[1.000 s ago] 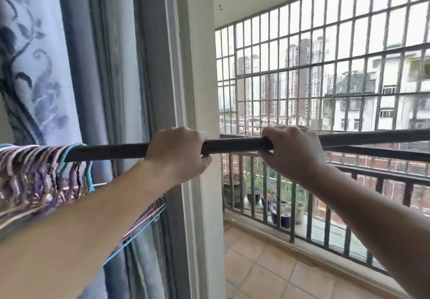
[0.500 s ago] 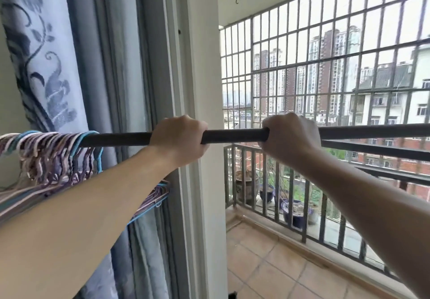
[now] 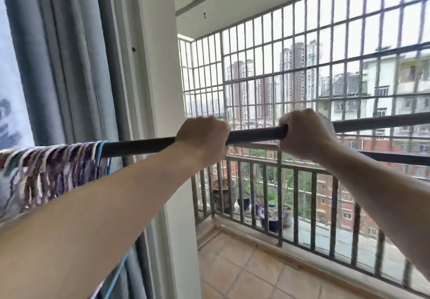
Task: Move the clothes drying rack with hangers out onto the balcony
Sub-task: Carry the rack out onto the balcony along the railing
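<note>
Dark metal rack bar (image 3: 253,134) runs level at my chest, both fists wrapped over it. My left hand (image 3: 202,136) and right hand (image 3: 304,133) sit near together. Bunched hangers (image 3: 53,168) crowd its left end beside the curtain (image 3: 58,54).

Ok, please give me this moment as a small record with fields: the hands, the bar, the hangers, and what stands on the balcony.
left hand: closed over the dark rack bar, knuckles up
right hand: closed over the same bar, to the right of the left hand
bar: about level, reaching past the door frame over the balcony
hangers: bunched on the bar's left end, beside the curtain
balcony: tiled floor, metal railing with grille above, plant pots behind the railing bars
</note>
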Demonstrator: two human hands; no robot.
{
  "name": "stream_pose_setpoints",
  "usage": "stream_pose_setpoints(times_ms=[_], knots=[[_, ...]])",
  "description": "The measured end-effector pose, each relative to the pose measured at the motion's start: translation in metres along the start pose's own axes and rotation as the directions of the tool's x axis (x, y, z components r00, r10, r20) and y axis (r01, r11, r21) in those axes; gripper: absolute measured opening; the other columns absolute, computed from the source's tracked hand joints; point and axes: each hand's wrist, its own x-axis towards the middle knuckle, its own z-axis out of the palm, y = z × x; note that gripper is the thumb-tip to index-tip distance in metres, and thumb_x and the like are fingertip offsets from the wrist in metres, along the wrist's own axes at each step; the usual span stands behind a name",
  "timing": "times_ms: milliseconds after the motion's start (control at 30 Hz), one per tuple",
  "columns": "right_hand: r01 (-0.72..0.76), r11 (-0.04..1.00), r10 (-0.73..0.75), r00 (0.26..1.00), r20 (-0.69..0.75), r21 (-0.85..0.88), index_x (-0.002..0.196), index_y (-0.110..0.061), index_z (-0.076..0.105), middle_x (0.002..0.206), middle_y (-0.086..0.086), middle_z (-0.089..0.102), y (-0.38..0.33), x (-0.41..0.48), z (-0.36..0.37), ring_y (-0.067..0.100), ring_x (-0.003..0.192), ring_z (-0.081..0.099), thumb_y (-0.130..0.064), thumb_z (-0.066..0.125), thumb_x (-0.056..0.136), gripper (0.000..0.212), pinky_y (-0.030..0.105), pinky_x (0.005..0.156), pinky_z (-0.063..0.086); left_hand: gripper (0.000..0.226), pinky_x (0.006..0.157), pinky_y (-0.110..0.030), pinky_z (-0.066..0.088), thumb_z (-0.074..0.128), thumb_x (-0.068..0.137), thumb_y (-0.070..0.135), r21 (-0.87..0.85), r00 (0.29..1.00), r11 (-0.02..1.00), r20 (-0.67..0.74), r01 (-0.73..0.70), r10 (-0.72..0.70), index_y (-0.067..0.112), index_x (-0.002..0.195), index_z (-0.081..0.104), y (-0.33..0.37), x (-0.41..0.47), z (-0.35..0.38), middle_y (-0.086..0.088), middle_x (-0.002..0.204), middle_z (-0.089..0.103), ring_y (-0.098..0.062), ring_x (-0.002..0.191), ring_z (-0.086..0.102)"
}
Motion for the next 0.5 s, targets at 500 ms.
stream_pose_setpoints(times_ms=[500], knots=[[-0.202,0.977,0.207,0.975,0.086,-0.067,0.062,-0.025,0.052,0.052,-0.005,0.055,0.111,-0.031,-0.031,0.009,0.048,0.052,-0.003,0.061,0.081,0.032,0.021,0.05,0.039,0.008,0.052,-0.032,0.043,0.058,0.087,0.013,-0.127,0.995,0.989,0.054,-0.073,0.081,0.01,0.08,0.058,0.116,0.06,0.007,0.0,0.059,0.051,-0.016,0.05,0.05]])
